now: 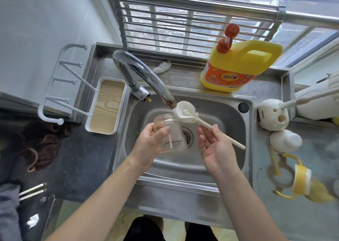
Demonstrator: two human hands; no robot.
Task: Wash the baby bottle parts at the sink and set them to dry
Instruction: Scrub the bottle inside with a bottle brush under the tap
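Note:
My left hand (149,143) grips a clear baby bottle (169,130) over the steel sink (229,112), its open mouth tilted up toward the tap. My right hand (214,145) pinches the white handle of a bottle brush (185,111) between thumb and fingers, palm turned up. The brush's cream sponge head sits right under the faucet spout (146,81), just above the bottle's mouth. I see no water stream.
A white drying rack with pegs and a wood-look tray (106,105) stands left of the sink. A yellow detergent jug (236,66) sits behind the basin. Right of the sink lie a white brush holder (271,114), a white cap (285,140) and yellow-handled bottle parts (300,182). A dark cloth (40,147) lies at left.

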